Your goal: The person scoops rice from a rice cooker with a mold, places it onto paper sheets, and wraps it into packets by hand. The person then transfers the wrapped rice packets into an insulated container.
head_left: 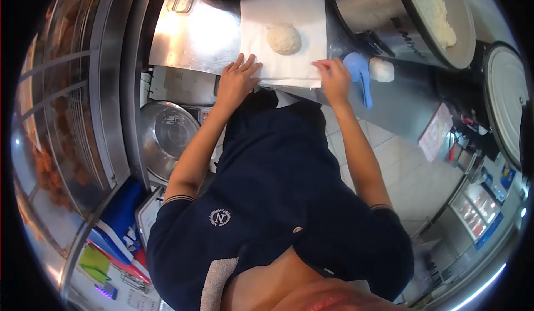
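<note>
A round lump of pale dough or rice (283,39) rests on a white sheet (256,19) spread over the steel counter. My left hand (238,80) lies on the sheet's near left corner, fingers spread. At the near right corner, my right hand (334,78) pinches the sheet's edge between thumb and fingers. Just right of that hand is a blue scoop or paddle (356,69), with its handle pointing toward me. A small white item (381,70) sits beside it.
A large steel pot (384,10) holding a white mass stands at the back right. A round lid (507,102) is at the far right. Lower left is a metal bowl (167,133). Glass display shelves (67,110) line the left side.
</note>
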A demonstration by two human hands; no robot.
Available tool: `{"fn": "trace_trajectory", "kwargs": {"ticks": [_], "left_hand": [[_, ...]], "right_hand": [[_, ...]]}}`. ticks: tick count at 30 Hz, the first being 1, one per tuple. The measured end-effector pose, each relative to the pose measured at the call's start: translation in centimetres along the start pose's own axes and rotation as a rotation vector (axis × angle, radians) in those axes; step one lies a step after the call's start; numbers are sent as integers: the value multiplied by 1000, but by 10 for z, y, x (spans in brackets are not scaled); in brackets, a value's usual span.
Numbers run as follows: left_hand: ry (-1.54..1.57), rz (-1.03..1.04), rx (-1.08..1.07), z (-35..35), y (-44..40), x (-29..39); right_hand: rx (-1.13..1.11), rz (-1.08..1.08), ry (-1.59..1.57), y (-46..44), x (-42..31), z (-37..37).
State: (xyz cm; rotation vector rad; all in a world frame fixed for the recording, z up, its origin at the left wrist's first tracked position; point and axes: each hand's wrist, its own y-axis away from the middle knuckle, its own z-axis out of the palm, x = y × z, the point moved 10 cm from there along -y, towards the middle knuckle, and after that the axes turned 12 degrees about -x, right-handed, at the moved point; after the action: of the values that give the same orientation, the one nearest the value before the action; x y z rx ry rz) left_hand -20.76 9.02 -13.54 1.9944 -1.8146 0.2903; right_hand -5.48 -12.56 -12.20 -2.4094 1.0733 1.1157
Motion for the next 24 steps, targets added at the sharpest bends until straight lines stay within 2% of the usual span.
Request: {"fn": "trace_trajectory", "kwargs": {"ticks": [2,3,5,9,11,15,17,20,21,22,24], "left_hand": [[50,-24,-31,1,-3,-3],[41,-18,-35,-1,-5,-2],[-16,-32,-2,-7,-4,0],[-5,-40,49,-14,-12,9],[-8,20,165,-21,-17,23],[-18,3,211,-40,-23,44],[-44,-14,198,-37,-27,41],[-6,101,215,-28,-27,30],[69,147,308,-42,-25,33],[71,156,308,-38,-29,28],[587,107,287,-23,-37,-5]], "right_hand": [[-147,55,29,-21,-5,38],[-139,57,22,-28,-9,46],[54,-181,174,-31,-43,39],[6,-206,166,-33,-34,49],[3,-283,177,-34,-34,55],[-49,-286,170,-40,-39,48],[-147,-273,151,-42,-38,49],[-131,-199,131,-36,-29,40],[-126,-194,135,-32,-35,33],[-83,-238,118,-27,-49,19],[-37,-277,101,-21,-47,0]]}}
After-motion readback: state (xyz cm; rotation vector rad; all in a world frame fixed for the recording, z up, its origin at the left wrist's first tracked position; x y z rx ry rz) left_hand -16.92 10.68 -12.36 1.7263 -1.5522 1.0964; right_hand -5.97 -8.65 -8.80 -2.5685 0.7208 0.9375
